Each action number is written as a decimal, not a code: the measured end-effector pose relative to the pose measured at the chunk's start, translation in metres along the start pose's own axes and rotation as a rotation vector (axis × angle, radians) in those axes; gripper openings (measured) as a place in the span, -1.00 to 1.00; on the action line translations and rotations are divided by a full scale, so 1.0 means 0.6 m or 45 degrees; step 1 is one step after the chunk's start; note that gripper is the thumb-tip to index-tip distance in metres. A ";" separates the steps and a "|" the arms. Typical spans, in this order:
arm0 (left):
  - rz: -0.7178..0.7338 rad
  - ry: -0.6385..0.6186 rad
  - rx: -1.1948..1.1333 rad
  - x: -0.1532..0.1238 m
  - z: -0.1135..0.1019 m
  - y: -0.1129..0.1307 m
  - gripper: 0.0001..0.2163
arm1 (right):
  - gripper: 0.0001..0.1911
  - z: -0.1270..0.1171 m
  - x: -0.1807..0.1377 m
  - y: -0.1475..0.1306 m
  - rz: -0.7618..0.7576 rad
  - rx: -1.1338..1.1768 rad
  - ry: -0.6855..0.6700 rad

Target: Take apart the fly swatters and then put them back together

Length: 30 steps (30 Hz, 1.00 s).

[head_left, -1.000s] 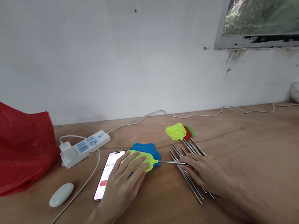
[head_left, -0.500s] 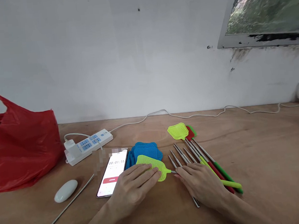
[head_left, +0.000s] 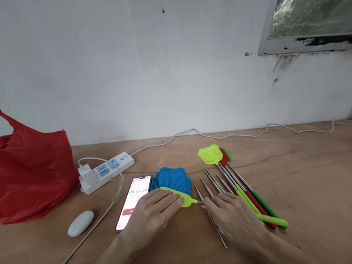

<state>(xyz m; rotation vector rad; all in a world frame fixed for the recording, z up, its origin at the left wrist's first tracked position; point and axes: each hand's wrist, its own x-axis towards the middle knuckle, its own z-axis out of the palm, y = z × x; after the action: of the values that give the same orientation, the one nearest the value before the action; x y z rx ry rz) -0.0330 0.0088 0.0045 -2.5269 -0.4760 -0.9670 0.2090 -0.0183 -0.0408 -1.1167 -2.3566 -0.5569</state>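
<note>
My left hand [head_left: 152, 217] lies with its fingers closed over a yellow-green swatter head [head_left: 182, 198], tilted on edge in front of a stack of blue swatter heads [head_left: 172, 177]. My right hand [head_left: 233, 219] rests on loose metal rods [head_left: 211, 182]; its fingertips pinch a thin metal rod [head_left: 217, 233] where it meets the yellow-green head. To the right lie three whole swatters with yellow [head_left: 209, 154], red [head_left: 224, 157] and green heads, their coloured handles [head_left: 273, 221] beside my right wrist.
A phone [head_left: 134, 198] showing a timer lies by my left hand. Behind it are a white power strip [head_left: 105, 171], its cable and a white oval object [head_left: 81, 222]. A red plastic bag [head_left: 25, 174] stands at the left. A white wall backs the wooden table [head_left: 321, 176].
Both hands have drawn a little closer to me with the yellow-green head and rod. The head has turned from flat to on edge. The coloured handles now show beside my right hand.
</note>
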 end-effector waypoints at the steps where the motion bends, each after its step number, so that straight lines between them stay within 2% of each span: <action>1: 0.007 -0.012 0.004 0.001 -0.002 0.000 -0.73 | -0.75 -0.002 0.002 -0.002 -0.005 0.000 -0.001; 6: -0.013 -0.029 0.029 -0.013 -0.021 -0.020 -0.73 | -0.78 -0.026 -0.002 0.002 -0.013 -0.076 -0.031; 10: -0.185 -0.042 0.034 -0.041 -0.042 -0.046 -0.70 | -0.68 -0.047 -0.028 0.012 0.083 -0.106 0.002; 13: -0.137 -0.007 0.022 -0.047 -0.035 -0.047 -0.70 | -0.70 -0.056 -0.035 0.010 0.114 0.010 0.071; 15: -0.143 0.031 -0.002 -0.043 -0.019 -0.045 -0.70 | -0.69 -0.062 -0.028 0.009 0.207 0.126 0.100; 17: -0.284 0.017 0.017 -0.038 -0.003 -0.047 -0.70 | -0.67 -0.069 -0.018 0.013 0.361 0.281 0.070; 21: -0.373 -0.110 -0.055 -0.041 0.025 -0.060 -0.70 | -0.58 -0.084 -0.001 0.032 0.653 0.721 -0.058; 25: -0.545 -0.236 -0.190 -0.055 0.047 -0.064 -0.66 | -0.48 -0.081 0.011 0.050 1.030 1.409 -0.036; 28: -0.622 -0.332 -0.228 -0.068 0.056 -0.062 -0.56 | -0.43 -0.063 0.020 0.056 1.345 1.886 0.058; 30: -0.596 -0.372 -0.216 -0.075 0.055 -0.060 -0.50 | -0.44 -0.046 0.024 0.058 1.488 1.970 0.245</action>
<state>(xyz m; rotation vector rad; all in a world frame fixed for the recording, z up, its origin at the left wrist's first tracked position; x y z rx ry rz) -0.0624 0.0478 -0.0406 -2.7866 -1.1576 -0.8140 0.2348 -0.0040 -0.0049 -1.1352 -0.9258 1.2525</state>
